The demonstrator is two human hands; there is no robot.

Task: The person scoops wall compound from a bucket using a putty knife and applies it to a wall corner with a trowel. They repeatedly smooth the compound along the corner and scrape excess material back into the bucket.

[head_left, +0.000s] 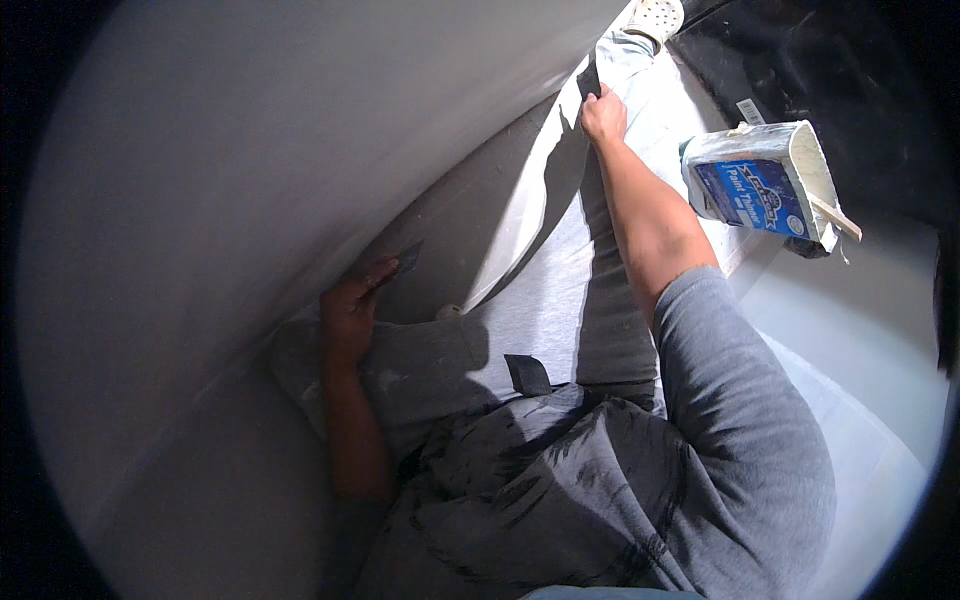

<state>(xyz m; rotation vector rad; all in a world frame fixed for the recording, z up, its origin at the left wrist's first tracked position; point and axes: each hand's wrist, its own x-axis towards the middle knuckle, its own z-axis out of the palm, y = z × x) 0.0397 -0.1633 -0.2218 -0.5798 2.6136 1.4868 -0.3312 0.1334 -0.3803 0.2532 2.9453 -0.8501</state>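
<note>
My right hand (605, 118) is reached far forward, fingers closed on a small black flat piece (588, 80) held near the wall's foot. In the shade at left, my left hand (348, 312) pinches a thin dark grey rectangular piece (409, 257) close to the wall. Whether these are scrapers or folded abrasive sheets I cannot tell. A similar black curved flat piece (527, 375) lies on my lap, touched by neither hand.
A smooth pale wall (260, 150) rises along my left. At right stands a cut-open can (750, 182) with a blue label, white smears and a wooden stick (838, 218) in it. Black sheeting (800, 65) lies beyond it. My white perforated clog (657, 18) is at the far end.
</note>
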